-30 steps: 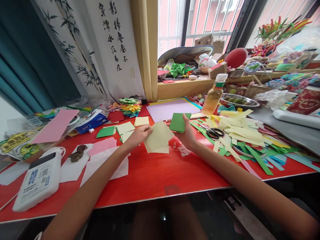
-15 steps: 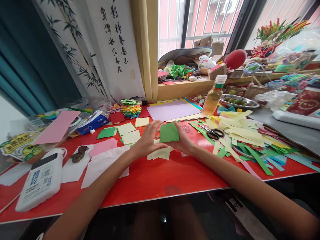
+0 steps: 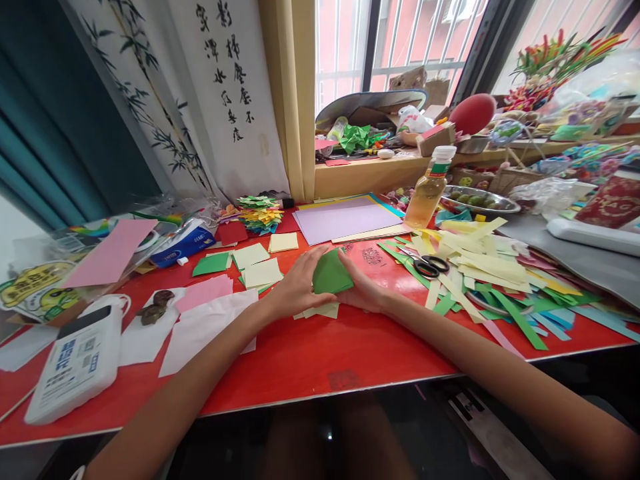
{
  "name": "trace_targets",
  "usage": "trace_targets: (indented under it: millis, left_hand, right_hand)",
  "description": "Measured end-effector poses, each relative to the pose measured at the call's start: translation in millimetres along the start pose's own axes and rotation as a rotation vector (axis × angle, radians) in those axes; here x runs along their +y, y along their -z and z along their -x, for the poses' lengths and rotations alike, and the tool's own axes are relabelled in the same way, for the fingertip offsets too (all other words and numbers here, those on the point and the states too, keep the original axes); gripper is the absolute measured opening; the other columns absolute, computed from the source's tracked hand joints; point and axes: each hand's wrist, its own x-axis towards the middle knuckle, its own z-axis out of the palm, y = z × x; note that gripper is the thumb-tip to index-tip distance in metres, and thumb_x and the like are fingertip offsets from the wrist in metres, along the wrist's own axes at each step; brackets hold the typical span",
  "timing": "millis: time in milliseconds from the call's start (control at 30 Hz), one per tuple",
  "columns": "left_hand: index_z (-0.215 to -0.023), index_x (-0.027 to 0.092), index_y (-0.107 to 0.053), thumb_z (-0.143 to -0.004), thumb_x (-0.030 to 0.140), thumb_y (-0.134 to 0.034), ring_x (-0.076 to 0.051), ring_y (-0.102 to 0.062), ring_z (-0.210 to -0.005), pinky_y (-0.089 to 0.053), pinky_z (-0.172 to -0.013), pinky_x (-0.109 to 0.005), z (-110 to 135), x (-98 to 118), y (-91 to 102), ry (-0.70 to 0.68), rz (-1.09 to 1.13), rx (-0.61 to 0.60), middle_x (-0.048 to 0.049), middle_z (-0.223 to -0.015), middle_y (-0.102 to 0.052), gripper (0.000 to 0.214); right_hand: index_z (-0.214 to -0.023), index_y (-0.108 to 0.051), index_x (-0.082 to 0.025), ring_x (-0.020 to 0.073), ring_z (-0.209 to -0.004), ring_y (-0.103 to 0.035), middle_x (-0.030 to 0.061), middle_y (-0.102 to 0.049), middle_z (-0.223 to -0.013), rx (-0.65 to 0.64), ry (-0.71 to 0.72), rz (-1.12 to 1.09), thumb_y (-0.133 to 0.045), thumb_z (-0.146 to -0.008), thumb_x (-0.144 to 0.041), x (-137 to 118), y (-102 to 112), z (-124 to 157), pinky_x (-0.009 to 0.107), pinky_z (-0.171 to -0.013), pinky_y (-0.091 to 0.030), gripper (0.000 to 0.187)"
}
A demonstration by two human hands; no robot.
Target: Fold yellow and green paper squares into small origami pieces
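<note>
A stack of green square paper (image 3: 332,272) is between my two hands, held up above the red table and turned at a slant. My left hand (image 3: 300,283) closes on its left side, thumb at the lower edge and fingers behind. On the other side my right hand (image 3: 365,283) grips the right edge, its fingers mostly hidden behind the paper. Below them, pale yellow paper squares (image 3: 325,311) lie fanned on the table. To the left sit more yellow squares (image 3: 263,272) and a green square pile (image 3: 211,263).
Black-handled scissors (image 3: 431,267) lie at the right beside heaped paper strips (image 3: 493,260). A bottle (image 3: 430,190) stands behind them. Large lilac sheets (image 3: 345,219) are at the back. A white box (image 3: 77,363), pink paper (image 3: 206,293) and white paper (image 3: 200,333) occupy the left.
My left hand has moved right and closed onto the green paper stack. The stack has tilted and shifted slightly left, with my right hand still on it.
</note>
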Motion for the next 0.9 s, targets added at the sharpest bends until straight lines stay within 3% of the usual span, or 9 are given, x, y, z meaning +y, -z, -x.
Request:
trace_targets:
  millis: [200, 367, 600, 900]
  left_hand:
    - [-0.137, 0.025, -0.016, -0.072, 0.043, -0.062, -0.027, -0.029, -0.128, -0.033, -0.103, -0.043, 0.8, -0.3, 0.0, 0.011, 0.067, -0.020, -0.0114, -0.140, -0.027, 0.082]
    - [-0.136, 0.029, -0.018, -0.073, 0.042, -0.061, -0.028, -0.030, -0.127, -0.035, -0.101, -0.045, 1.0, 1.1, 2.6, 0.074, 0.123, 0.032, -0.0089, -0.139, -0.030, 0.077]
    - [-0.135, 0.030, -0.022, -0.074, 0.037, -0.062, -0.026, -0.034, -0.125, -0.033, -0.102, -0.042, -0.6, 1.0, 6.2, 0.102, 0.138, 0.078, -0.0080, -0.139, -0.031, 0.073]
    - [-0.132, 0.028, -0.026, -0.076, 0.041, -0.059, -0.025, -0.033, -0.125, -0.032, -0.102, -0.041, -3.2, -0.5, 7.6, 0.083, 0.147, 0.128, -0.0088, -0.136, -0.033, 0.067]
  right_hand:
    - [-0.111, -0.055, -0.019, 0.0217, -0.094, -0.059, 0.0090, -0.062, -0.103, -0.002, -0.002, -0.031, -0.034, -0.083, -0.061, -0.1, 0.4, 0.3, 0.036, -0.078, -0.050, 0.055]
    - [-0.118, -0.048, -0.021, 0.0225, -0.088, -0.060, 0.0103, -0.059, -0.107, -0.108, 0.008, -0.102, -0.016, -0.087, -0.060, -1.9, 3.8, -0.8, 0.046, -0.078, -0.048, 0.060]
    - [-0.117, -0.049, -0.021, 0.0174, -0.078, -0.058, 0.0093, -0.058, -0.101, -0.113, 0.008, -0.086, -0.013, -0.085, -0.063, -5.1, 5.0, -2.2, 0.042, -0.080, -0.047, 0.064]
    - [-0.115, -0.050, -0.024, 0.0150, -0.080, -0.057, 0.0068, -0.056, -0.105, -0.108, 0.045, -0.075, -0.022, -0.090, -0.052, -6.9, 5.3, -2.5, 0.039, -0.081, -0.046, 0.048]
